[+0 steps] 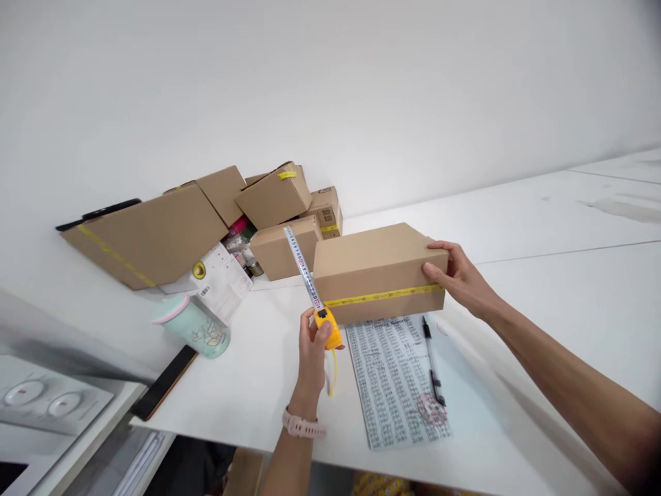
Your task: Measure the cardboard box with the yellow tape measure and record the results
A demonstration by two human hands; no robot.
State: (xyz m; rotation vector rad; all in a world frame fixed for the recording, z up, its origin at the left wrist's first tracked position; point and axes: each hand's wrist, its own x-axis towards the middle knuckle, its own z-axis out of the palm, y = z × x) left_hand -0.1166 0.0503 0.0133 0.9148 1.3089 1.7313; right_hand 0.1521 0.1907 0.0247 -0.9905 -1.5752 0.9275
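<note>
My left hand (pixel 312 348) is closed round a yellow tape measure (pixel 329 329), its blade (pixel 302 270) drawn out away from me along the left end of a cardboard box (pixel 376 265). Yellow printed tape runs along the front side of that box. At its right end, my right hand (pixel 459 279) grips the box, thumb on the front and fingers over the top edge. Below the box lies a printed sheet (pixel 397 386) in a clear sleeve, partly covered by it, with a black pen (pixel 432 362) on top.
Several cardboard boxes (pixel 276 196) are piled against the wall, a large one (pixel 155 238) leaning at the left. A mint tumbler (pixel 199 327) lies tilted beside a white package (pixel 219 282). A dark flat bar (pixel 165 382) rests at the left edge of the white table (pixel 248 406).
</note>
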